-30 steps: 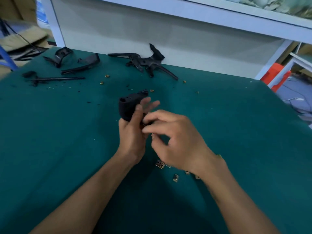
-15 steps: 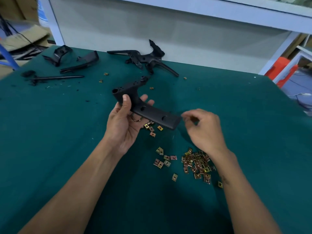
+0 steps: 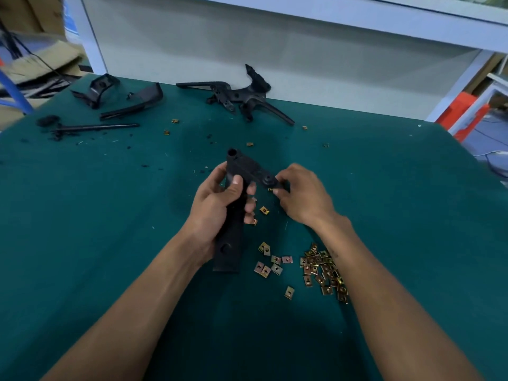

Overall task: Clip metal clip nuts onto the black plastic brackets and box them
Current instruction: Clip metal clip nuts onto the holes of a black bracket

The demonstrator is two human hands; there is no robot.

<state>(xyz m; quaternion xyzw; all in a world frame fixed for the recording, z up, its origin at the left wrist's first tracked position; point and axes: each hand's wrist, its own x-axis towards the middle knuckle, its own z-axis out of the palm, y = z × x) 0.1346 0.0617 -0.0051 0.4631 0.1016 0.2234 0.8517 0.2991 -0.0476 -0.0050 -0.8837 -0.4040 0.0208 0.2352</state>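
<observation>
I hold one black bracket (image 3: 238, 185) above the middle of the green worktop (image 3: 82, 243); my left hand (image 3: 217, 204) is curled round its long leg, thumb on top, and that leg runs down toward me past my wrist; my right hand (image 3: 302, 196) pinches the tip of the short arm, which has a round hole in it; whether a clip nut sits between those fingertips I cannot tell. Loose clip nuts (image 3: 324, 270) lie in a heap on the worktop just beside my right forearm; a few more (image 3: 270, 264) lie between the heap and the bracket's lower end; single ones are scattered farther out. More black brackets (image 3: 242, 97) lie at the far edge, near the white wall; others (image 3: 134, 101) lie at the far left, with a thin black rod (image 3: 96, 128) in front of them.
</observation>
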